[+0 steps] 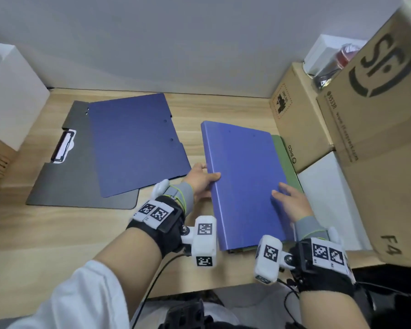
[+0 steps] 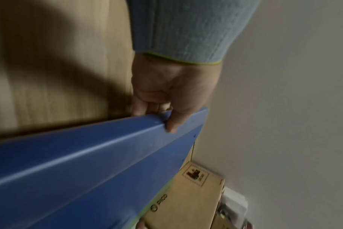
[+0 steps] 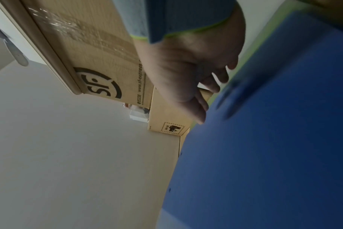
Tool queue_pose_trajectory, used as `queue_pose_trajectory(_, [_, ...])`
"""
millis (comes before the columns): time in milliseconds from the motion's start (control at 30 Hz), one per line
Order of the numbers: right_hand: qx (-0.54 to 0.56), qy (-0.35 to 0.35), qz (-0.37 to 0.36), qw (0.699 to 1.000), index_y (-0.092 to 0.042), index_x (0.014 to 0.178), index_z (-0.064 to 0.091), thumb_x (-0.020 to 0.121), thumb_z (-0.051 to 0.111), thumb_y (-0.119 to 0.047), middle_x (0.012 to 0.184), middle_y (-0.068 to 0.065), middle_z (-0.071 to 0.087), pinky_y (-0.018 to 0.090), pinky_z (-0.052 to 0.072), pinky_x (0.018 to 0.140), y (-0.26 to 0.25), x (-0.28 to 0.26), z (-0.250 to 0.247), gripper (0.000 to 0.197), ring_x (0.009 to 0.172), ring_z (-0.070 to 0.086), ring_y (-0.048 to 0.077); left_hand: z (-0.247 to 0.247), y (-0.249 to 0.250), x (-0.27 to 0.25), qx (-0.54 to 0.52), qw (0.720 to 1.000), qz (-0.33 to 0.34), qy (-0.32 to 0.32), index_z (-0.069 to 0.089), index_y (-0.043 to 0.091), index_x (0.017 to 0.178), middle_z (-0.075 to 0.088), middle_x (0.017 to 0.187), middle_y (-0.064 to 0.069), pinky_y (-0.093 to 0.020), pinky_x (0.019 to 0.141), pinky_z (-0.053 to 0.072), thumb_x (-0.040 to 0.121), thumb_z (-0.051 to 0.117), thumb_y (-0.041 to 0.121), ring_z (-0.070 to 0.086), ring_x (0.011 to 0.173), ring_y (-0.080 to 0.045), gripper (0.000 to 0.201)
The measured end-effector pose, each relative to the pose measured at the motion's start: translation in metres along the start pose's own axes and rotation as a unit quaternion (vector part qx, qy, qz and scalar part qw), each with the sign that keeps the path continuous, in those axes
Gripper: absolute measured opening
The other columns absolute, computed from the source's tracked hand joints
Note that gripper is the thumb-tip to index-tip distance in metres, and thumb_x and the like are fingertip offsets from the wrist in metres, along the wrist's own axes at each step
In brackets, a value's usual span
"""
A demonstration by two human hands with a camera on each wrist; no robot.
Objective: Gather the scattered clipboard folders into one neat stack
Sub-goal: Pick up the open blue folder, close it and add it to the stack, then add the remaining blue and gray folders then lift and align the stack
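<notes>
The blue folder (image 1: 244, 184), matte with a rounded spine, lies closed on a green folder (image 1: 286, 157); my left hand (image 1: 199, 181) grips its spine, my right hand (image 1: 292, 205) rests flat, fingers relaxed.

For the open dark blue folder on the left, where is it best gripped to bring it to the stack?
Probably the dark blue folder's near right corner, from the right: it overhangs the grey folder beneath, so fingers can slip under its edge. The left hand is closest.
</notes>
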State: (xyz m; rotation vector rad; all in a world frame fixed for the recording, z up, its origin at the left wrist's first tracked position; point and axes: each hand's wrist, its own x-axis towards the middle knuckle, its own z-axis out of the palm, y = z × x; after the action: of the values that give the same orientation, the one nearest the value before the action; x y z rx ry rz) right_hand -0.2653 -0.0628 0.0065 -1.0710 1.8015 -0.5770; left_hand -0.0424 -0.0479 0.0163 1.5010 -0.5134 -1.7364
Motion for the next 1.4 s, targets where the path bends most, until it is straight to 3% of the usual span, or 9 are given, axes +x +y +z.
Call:
queue_pose_trajectory(300, [-0.071, -0.073, -0.024, 0.995, -0.018, 0.139, 0.043, 0.085, 0.064, -0.025, 0.16, 0.007, 0.011, 0.045, 0.014, 0.12, -0.003, -0.001, 0.018, 0.058, 0.149, 0.003, 0.019, 0.026, -0.003, 0.001, 0.17, 0.98, -0.001, -0.105, 0.039, 0.021, 0.141, 0.052, 0.139, -0.01, -0.048, 0.105, 0.044, 0.086, 0.048, -0.003, 0.05, 0.126, -0.034, 0.061])
queue_pose_trajectory(567, [-0.074, -0.085, -0.041, 0.993, -0.017, 0.139, 0.043, 0.087, 0.062, -0.022, 0.16, 0.007, 0.012, 0.039, 0.018, 0.119, -0.028, -0.007, 0.031, 0.056, 0.148, 0.01, 0.02, 0.011, 0.003, 0.006, 0.175, 0.976, -0.005, -0.127, 0.038, 0.028, 0.142, 0.053, 0.137, -0.001, -0.028, 0.081, 0.047, 0.089, 0.044, 0.003, 0.054, 0.099, -0.016, 0.059])
queue_pose_trajectory(767, [-0.002, -0.151, -0.161, 0.975, -0.013, 0.133, 0.05, 0.09, 0.055, -0.01, 0.153, 0.002, 0.031, 0.027, 0.025, 0.114, -0.083, -0.026, 0.076, 0.043, 0.143, 0.027, 0.014, -0.071, 0.019, 0.012, 0.091, 0.982, 0.084, 0.14, 0.035, 0.016, 0.143, 0.037, 0.148, -0.007, -0.029, 0.083, 0.044, 0.091, 0.044, 0.003, 0.048, 0.115, -0.022, 0.055])
queue_pose_trajectory(900, [-0.034, -0.214, -0.138, 0.966, -0.012, 0.135, 0.045, 0.09, 0.055, -0.013, 0.149, 0.003, 0.038, 0.026, 0.028, 0.108, -0.096, -0.022, 0.128, 0.046, 0.14, 0.031, 0.017, -0.158, 0.013, 0.009, 0.109, 0.939, 0.098, 0.311, 0.04, 0.007, 0.14, 0.04, 0.147, -0.014, -0.038, 0.112, 0.033, 0.086, 0.049, -0.004, 0.043, 0.132, -0.027, 0.056])
queue_pose_trajectory(1100, [-0.087, -0.235, -0.043, 0.967, -0.016, 0.139, 0.037, 0.079, 0.062, -0.026, 0.147, 0.007, 0.036, 0.036, 0.03, 0.112, -0.091, -0.008, 0.184, 0.066, 0.138, 0.033, 0.027, -0.261, -0.001, -0.007, 0.239, 0.856, 0.015, 0.458, 0.043, 0.012, 0.14, 0.04, 0.147, -0.017, -0.039, 0.113, 0.03, 0.08, 0.057, 0.003, 0.037, 0.136, -0.032, 0.062])
queue_pose_trajectory(1167, [-0.094, -0.24, -0.044, 0.965, -0.02, 0.128, 0.046, 0.069, 0.063, -0.029, 0.138, 0.008, 0.045, 0.044, 0.034, 0.111, -0.085, 0.0, 0.196, 0.062, 0.132, 0.041, 0.028, -0.274, -0.002, -0.01, 0.28, 0.845, -0.012, 0.455, 0.044, 0.014, 0.14, 0.039, 0.147, -0.02, -0.039, 0.115, 0.026, 0.08, 0.057, 0.004, 0.032, 0.138, -0.036, 0.063])
queue_pose_trajectory(1267, [-0.074, -0.246, -0.038, 0.966, -0.014, 0.14, 0.035, 0.075, 0.065, -0.021, 0.144, 0.003, 0.04, 0.043, 0.035, 0.111, -0.08, 0.007, 0.202, 0.072, 0.129, 0.045, 0.025, -0.275, 0.001, -0.013, 0.32, 0.852, -0.01, 0.415, 0.042, 0.022, 0.142, 0.022, 0.156, -0.016, -0.044, 0.119, 0.014, 0.082, 0.064, 0.011, 0.013, 0.145, -0.037, 0.065])
queue_pose_trajectory(1333, [-0.066, -0.244, -0.033, 0.967, -0.012, 0.145, 0.027, 0.08, 0.064, -0.016, 0.149, 0.002, 0.036, 0.04, 0.034, 0.112, -0.083, 0.006, 0.205, 0.075, 0.132, 0.044, 0.024, -0.265, 0.002, -0.009, 0.352, 0.875, 0.007, 0.332, 0.036, 0.031, 0.144, 0.006, 0.162, -0.003, -0.051, 0.119, 0.006, 0.083, 0.066, 0.025, -0.003, 0.149, -0.03, 0.068])
queue_pose_trajectory(1400, [-0.061, -0.238, -0.034, 0.969, -0.011, 0.146, 0.027, 0.082, 0.063, -0.012, 0.149, 0.003, 0.038, 0.039, 0.034, 0.112, -0.086, 0.004, 0.205, 0.073, 0.131, 0.045, 0.023, -0.244, -0.001, -0.003, 0.466, 0.855, -0.022, 0.228, 0.028, 0.038, 0.145, -0.003, 0.162, 0.004, -0.056, 0.117, 0.0, 0.086, 0.06, 0.038, -0.011, 0.149, -0.024, 0.067])
